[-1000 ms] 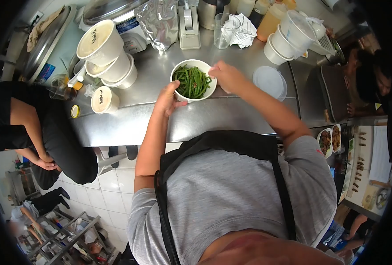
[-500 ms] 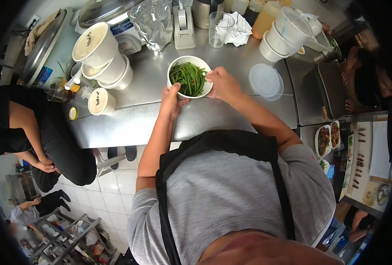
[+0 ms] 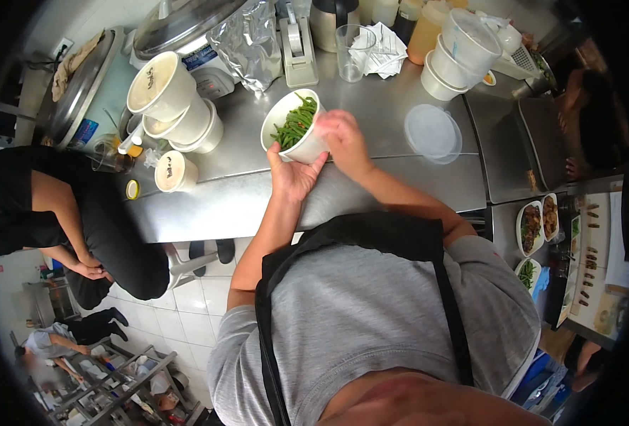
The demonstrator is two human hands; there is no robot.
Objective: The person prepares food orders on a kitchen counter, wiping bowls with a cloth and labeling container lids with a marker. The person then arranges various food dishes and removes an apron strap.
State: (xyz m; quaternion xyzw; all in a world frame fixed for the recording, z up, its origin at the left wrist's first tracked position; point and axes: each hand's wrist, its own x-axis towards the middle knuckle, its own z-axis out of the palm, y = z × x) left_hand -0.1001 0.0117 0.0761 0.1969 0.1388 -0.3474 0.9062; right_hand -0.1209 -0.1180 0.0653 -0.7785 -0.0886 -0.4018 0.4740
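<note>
A white paper tub [image 3: 307,148] of cooked green beans [image 3: 296,124] is tilted to the left above the steel counter. My left hand [image 3: 294,177] grips it from below, with the thumb at the near side and fingers around the base. Beside the tub's right wall is my right hand [image 3: 346,142], its fingers bent and smeared by motion. Whether they touch the tub I cannot tell. Two or so clear round lids [image 3: 433,133] lie on the counter to the right.
Stacked lidded tubs [image 3: 179,106] and a single tub [image 3: 175,171] stand on the left; more tubs [image 3: 453,60] are at the back right. A tape dispenser [image 3: 299,60], foil bag [image 3: 247,46] and clear cup [image 3: 354,57] line the back. A seated person [image 3: 80,220] is on the left.
The tub has tipped from facing up to leaning left. My left hand has shifted under it, and my right hand has come off its rim to the right side.
</note>
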